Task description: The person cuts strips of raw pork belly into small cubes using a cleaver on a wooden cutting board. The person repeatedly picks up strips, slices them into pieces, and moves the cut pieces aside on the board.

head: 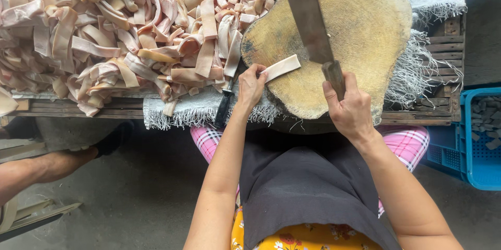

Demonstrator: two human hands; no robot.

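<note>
My left hand [251, 84] pinches the near end of a pale pink strip [283, 67] that lies on the left part of a round wooden chopping block [365, 36]. My right hand [350, 109] grips the wooden handle of a large cleaver [309, 15], whose long dark blade reaches up across the block, just right of the strip. A big heap of similar pink and cream strips [104, 31] covers the table to the left of the block.
A small black-handled knife [225, 101] lies at the table edge beside my left hand. Grey fringed cloth [182, 112] sits under the block. A blue plastic crate [482, 135] stands at the right. Another person's leg and foot [57, 164] are at lower left.
</note>
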